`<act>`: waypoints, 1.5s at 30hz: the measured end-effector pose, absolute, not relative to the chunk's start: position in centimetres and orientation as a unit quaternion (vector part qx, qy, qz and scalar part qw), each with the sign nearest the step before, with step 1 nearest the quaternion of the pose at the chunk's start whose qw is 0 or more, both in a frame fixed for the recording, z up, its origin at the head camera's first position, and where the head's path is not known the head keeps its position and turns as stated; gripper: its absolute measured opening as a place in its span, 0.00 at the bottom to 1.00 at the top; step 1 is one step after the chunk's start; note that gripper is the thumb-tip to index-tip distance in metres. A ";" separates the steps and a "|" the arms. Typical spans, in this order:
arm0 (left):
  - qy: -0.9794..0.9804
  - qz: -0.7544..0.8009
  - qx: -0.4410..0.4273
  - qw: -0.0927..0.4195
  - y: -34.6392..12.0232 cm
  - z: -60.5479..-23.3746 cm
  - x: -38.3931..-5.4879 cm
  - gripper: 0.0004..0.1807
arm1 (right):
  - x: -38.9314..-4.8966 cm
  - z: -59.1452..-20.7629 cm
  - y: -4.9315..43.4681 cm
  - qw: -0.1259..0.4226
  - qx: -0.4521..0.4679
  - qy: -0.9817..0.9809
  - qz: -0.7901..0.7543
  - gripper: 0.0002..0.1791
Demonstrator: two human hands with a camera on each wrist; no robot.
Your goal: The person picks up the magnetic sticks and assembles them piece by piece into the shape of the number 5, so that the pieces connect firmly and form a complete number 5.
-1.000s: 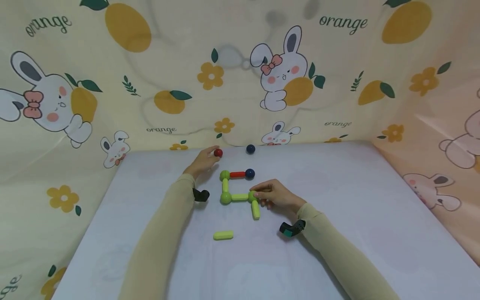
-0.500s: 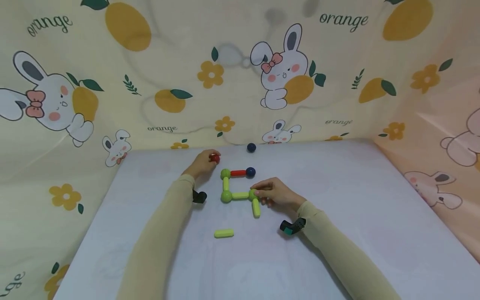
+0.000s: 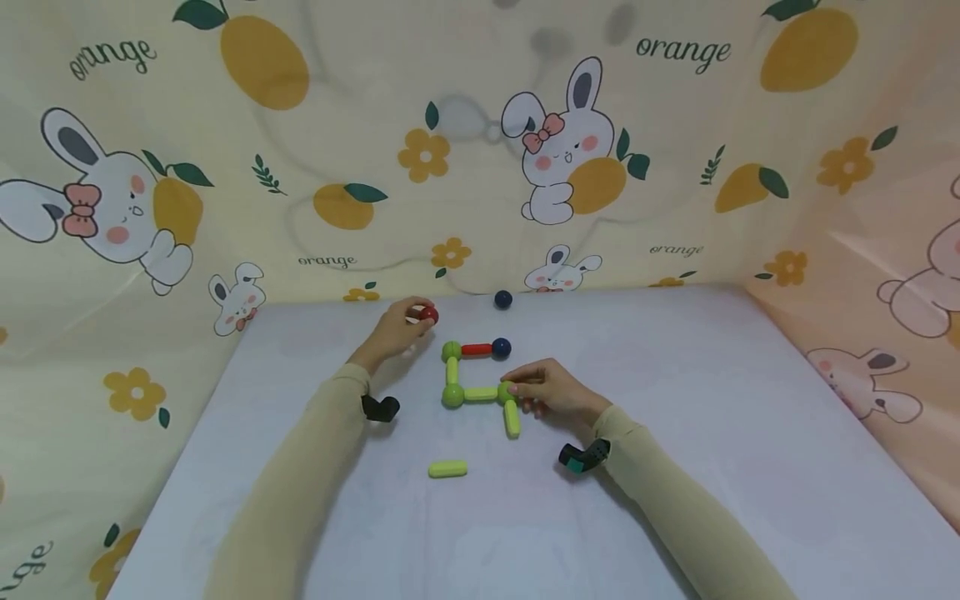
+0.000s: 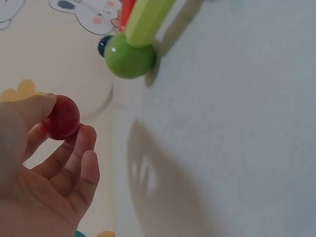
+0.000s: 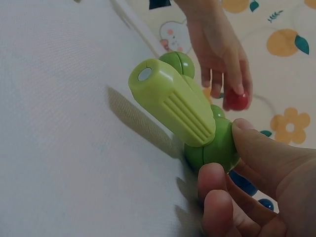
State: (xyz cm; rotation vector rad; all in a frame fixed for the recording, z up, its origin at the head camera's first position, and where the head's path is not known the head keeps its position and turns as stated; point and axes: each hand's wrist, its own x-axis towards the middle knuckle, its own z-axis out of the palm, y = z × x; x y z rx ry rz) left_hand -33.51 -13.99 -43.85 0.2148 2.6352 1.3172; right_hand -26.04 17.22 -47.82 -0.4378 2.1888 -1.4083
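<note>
A second on, the red ball (image 3: 428, 315) has come slightly toward eight o'clock, pinched in the left hand (image 3: 396, 329), other fingers loosely bent. It's at eleven o'clock from the upper green ball (image 3: 452, 352). The right hand (image 3: 557, 392) still pinches the corner ball (image 5: 219, 145), partly hiding it from the head view.

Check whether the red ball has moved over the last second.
Yes, the red ball has moved left and slightly down in the head view, judged against the unattached navy ball.
</note>
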 end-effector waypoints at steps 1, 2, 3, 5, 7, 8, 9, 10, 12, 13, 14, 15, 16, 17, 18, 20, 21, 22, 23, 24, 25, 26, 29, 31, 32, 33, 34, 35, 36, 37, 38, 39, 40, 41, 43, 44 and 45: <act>0.887 0.447 0.077 0.088 -14.0 -43.8 -33.4 0.22 | -26.0 -47.9 17.2 0.249 -0.160 0.803 -0.518 0.21; 0.885 0.451 0.081 0.085 -14.0 -43.8 -33.2 0.22 | -26.0 -47.9 17.3 0.249 -0.160 0.802 -0.519 0.21; 0.883 0.455 0.082 0.084 -14.0 -43.7 -33.0 0.22 | -26.0 -47.9 17.2 0.249 -0.161 0.801 -0.520 0.21; 0.878 0.462 0.091 0.079 -14.1 -43.5 -32.4 0.22 | -26.0 -48.0 17.3 0.250 -0.163 0.797 -0.524 0.21; 0.875 0.467 0.101 0.079 -14.0 -43.2 -31.7 0.21 | -26.0 -48.0 17.2 0.252 -0.162 0.796 -0.526 0.21; 0.874 0.468 0.106 0.080 -13.9 -43.0 -31.3 0.20 | -26.0 -48.0 17.2 0.253 -0.163 0.796 -0.526 0.21; 0.873 0.467 0.113 0.080 -13.8 -42.8 -30.9 0.20 | -26.0 -48.0 17.2 0.253 -0.162 0.796 -0.526 0.21; 0.872 0.467 0.121 0.080 -13.7 -42.5 -30.5 0.19 | -26.0 -48.0 17.2 0.253 -0.161 0.796 -0.526 0.21; 0.871 0.466 0.136 0.080 -13.3 -42.1 -29.7 0.19 | -26.1 -48.0 17.2 0.253 -0.158 0.798 -0.524 0.21; 0.870 0.465 0.144 0.080 -13.1 -41.9 -29.3 0.19 | -26.1 -48.0 17.2 0.252 -0.159 0.798 -0.524 0.21; 0.869 0.464 0.151 0.079 -12.9 -41.7 -28.9 0.19 | -26.1 -48.0 17.2 0.251 -0.160 0.798 -0.524 0.21; 0.869 0.463 0.158 0.080 -12.7 -41.5 -28.4 0.19 | -26.1 -48.0 17.2 0.250 -0.159 0.798 -0.525 0.21; 0.868 0.461 0.165 0.078 -12.5 -41.4 -28.0 0.19 | -26.1 -48.0 17.2 0.250 -0.159 0.798 -0.525 0.21; 0.868 0.459 0.173 0.076 -12.3 -41.3 -27.5 0.19 | -26.1 -48.0 17.2 0.249 -0.159 0.798 -0.525 0.21; 0.867 0.458 0.180 0.075 -12.1 -41.2 -27.0 0.19 | -26.1 -48.0 17.1 0.249 -0.159 0.799 -0.524 0.21; 0.867 0.452 0.193 0.075 -11.7 -41.2 -25.9 0.19 | -26.2 -48.0 17.2 0.251 -0.156 0.799 -0.524 0.21; 0.867 0.449 0.202 0.077 -11.4 -41.1 -25.3 0.19 | -26.2 -48.1 17.2 0.252 -0.156 0.799 -0.524 0.21; 0.866 0.446 0.212 0.079 -11.2 -41.1 -24.7 0.19 | -26.3 -48.2 17.2 0.252 -0.153 0.800 -0.523 0.21; 0.865 0.442 0.222 0.082 -10.9 -41.2 -24.2 0.19 | -26.3 -48.2 17.2 0.251 -0.152 0.802 -0.521 0.21; 0.864 0.439 0.230 0.086 -10.6 -41.2 -23.6 0.19 | -26.3 -48.2 17.3 0.250 -0.151 0.803 -0.520 0.21; 0.863 0.435 0.240 0.091 -10.3 -41.2 -23.1 0.19 | -26.3 -48.2 17.3 0.249 -0.151 0.803 -0.520 0.21; 0.862 0.431 0.250 0.095 -10.0 -41.3 -22.6 0.20 | -26.2 -48.1 17.3 0.248 -0.152 0.804 -0.519 0.21; 0.859 0.418 0.276 0.108 -9.2 -41.7 -21.4 0.21 | -26.1 -47.9 17.3 0.243 -0.159 0.805 -0.518 0.20; 0.857 0.411 0.288 0.114 -8.7 -42.0 -20.7 0.22 | -26.1 -47.9 17.2 0.241 -0.164 0.803 -0.520 0.20; 0.857 0.409 0.293 0.116 -8.4 -42.2 -20.5 0.22 | -26.1 -47.9 17.2 0.240 -0.165 0.802 -0.521 0.20; 0.857 0.406 0.295 0.118 -8.2 -42.4 -20.2 0.22 | -26.1 -47.9 17.2 0.239 -0.168 0.802 -0.522 0.20; 0.857 0.405 0.296 0.120 -7.9 -42.5 -20.0 0.22 | -26.1 -47.9 17.2 0.238 -0.167 0.801 -0.523 0.20; 0.857 0.404 0.297 0.121 -7.7 -42.7 -19.7 0.22 | -26.1 -47.9 17.2 0.237 -0.168 0.801 -0.524 0.20; 0.857 0.402 0.299 0.122 -7.5 -42.9 -19.5 0.22 | -26.1 -47.8 17.1 0.236 -0.169 0.800 -0.525 0.20; 0.857 0.400 0.301 0.123 -7.3 -43.1 -19.3 0.22 | -26.1 -47.8 17.1 0.235 -0.169 0.800 -0.525 0.20; 0.857 0.398 0.304 0.125 -7.1 -43.2 -19.1 0.22 | -26.1 -47.8 17.1 0.235 -0.170 0.800 -0.525 0.20; 0.857 0.397 0.304 0.128 -7.0 -43.4 -18.9 0.22 | -26.1 -47.8 17.0 0.235 -0.169 0.800 -0.525 0.20; 0.857 0.395 0.306 0.129 -6.8 -43.5 -18.7 0.22 | -26.1 -47.8 17.0 0.235 -0.168 0.801 -0.524 0.20; 0.857 0.393 0.308 0.130 -6.7 -43.7 -18.6 0.21 | -26.2 -47.8 17.0 0.235 -0.168 0.802 -0.523 0.20; 0.859 0.390 0.306 0.131 -6.4 -43.9 -18.4 0.21 | -26.2 -47.9 17.1 0.235 -0.167 0.803 -0.522 0.20; 0.860 0.389 0.304 0.132 -6.3 -44.0 -18.3 0.21 | -26.2 -47.9 17.1 0.235 -0.168 0.803 -0.521 0.20; 0.861 0.388 0.301 0.131 -6.3 -44.1 -18.2 0.20 | -26.2 -48.0 17.1 0.235 -0.168 0.803 -0.521 0.20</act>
